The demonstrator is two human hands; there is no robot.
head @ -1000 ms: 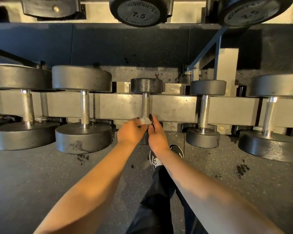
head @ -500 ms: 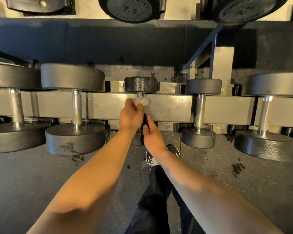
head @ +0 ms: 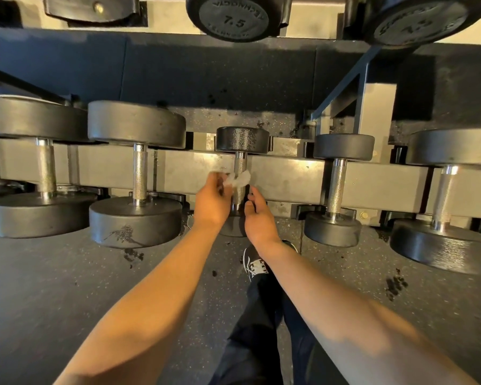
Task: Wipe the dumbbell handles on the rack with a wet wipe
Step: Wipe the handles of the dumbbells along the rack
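Observation:
A small black dumbbell lies on the grey rack rail at the centre, its knurled steel handle pointing toward me. My left hand pinches a crumpled white wet wipe against the middle of that handle. My right hand rests against the dumbbell's near end beside the handle, fingers loosely curved; its near weight is mostly hidden under both hands.
Two larger dumbbells sit on the rail to the left, two more to the right. An upper shelf carries 7.5-marked dumbbells. Below are speckled rubber floor, my dark trouser leg and a black shoe.
My left hand slid the wipe up the handle toward the far weight, then back down to about mid-handle. My right hand stayed at the near end.

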